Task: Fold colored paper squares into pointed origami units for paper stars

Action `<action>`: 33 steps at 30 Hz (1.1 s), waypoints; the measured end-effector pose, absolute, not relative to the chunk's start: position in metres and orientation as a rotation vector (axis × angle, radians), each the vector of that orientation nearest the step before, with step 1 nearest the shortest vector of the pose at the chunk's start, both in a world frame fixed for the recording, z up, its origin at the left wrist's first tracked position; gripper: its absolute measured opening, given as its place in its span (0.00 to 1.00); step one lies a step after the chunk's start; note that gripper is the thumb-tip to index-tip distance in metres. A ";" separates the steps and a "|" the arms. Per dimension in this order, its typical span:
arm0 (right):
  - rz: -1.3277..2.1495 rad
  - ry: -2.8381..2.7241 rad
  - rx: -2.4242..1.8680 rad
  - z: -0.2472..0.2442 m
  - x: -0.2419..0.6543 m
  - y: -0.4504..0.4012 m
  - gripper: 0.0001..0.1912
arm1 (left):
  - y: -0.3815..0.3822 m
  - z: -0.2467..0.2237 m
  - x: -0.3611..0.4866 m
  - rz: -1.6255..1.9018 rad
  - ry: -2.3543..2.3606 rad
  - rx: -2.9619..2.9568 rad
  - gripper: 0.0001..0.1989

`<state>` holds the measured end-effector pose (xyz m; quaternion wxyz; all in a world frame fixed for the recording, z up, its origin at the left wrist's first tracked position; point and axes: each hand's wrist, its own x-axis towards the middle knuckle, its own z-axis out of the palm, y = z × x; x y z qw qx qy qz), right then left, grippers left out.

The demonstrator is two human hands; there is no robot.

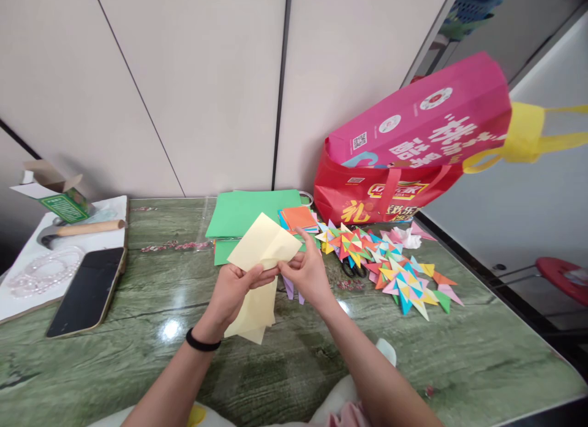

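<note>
A pale yellow paper sheet with a crease across it is held up above the table. My left hand pinches its lower edge between thumb and fingers. On the right side, my right hand grips the lower corner, with its index finger raised along the edge. More pale yellow sheets lie on the table below the hands. Behind the held sheet are green sheets and a small stack of orange and blue squares. Purple folded pieces partly show beneath my right hand.
Colourful folded paper stars and black scissors handles lie to the right, before red and pink bags. At left are a phone, a wooden-handled tool, clear beads and a green box.
</note>
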<state>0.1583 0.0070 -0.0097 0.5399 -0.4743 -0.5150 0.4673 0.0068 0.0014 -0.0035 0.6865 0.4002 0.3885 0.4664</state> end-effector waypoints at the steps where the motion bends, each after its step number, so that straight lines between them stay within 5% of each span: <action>1: 1.097 -1.234 -1.136 -0.010 0.159 0.007 0.40 | 0.001 -0.003 0.007 1.041 0.877 0.909 0.19; 12: 0.865 -1.186 -1.198 -0.012 0.179 0.018 0.35 | 0.005 -0.005 0.003 1.089 0.989 0.909 0.17; 25: 0.453 -1.833 -1.089 -0.015 0.173 0.013 0.19 | 0.004 -0.010 0.000 0.600 1.101 1.196 0.09; 33: 0.526 -1.765 -1.184 -0.023 0.171 0.014 0.12 | 0.010 -0.009 -0.003 0.963 1.169 0.993 0.14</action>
